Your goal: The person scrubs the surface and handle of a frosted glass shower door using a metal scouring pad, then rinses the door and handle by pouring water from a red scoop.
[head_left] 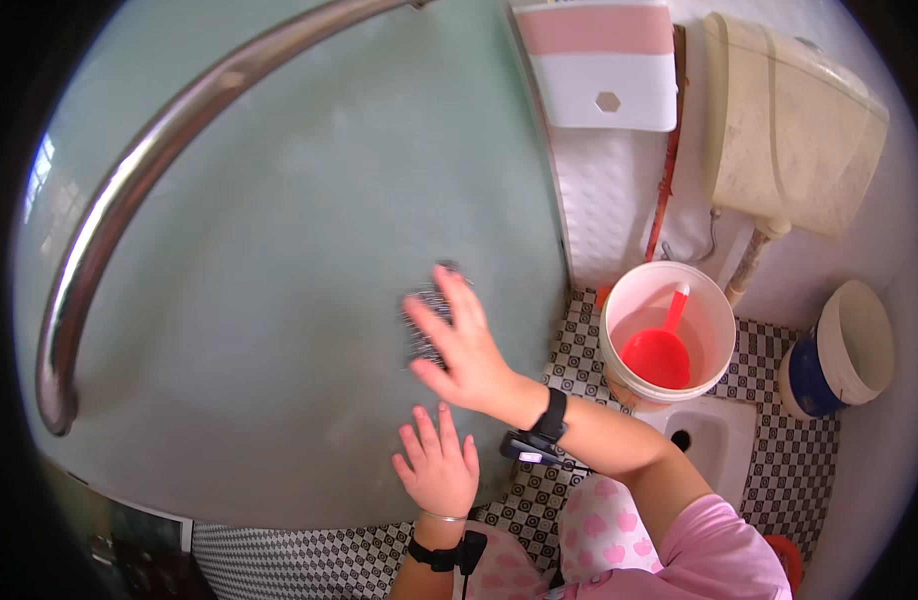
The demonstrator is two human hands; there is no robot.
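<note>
A dark, wiry steel wool scrubber (422, 318) lies against a large pale green glass panel (279, 270). My right hand (467, 352) presses the scrubber to the panel, its fingers spread over it and slightly blurred. Just below, my left hand (439, 468) rests open with its fingers apart, palm toward the panel's lower part, holding nothing. A long curved metal handle (151, 165) runs along the panel's left side. Black bands circle both wrists, and the left one also wears a thin bangle.
Right of the panel stands a white bucket (619, 345) with a red dipper (659, 352) inside. Near it are a squat toilet pan (734, 450), a blue and white bucket (814, 375) and a wall-mounted cistern (789, 120). A pink and white box (604, 75) hangs above the patterned floor tiles (789, 470).
</note>
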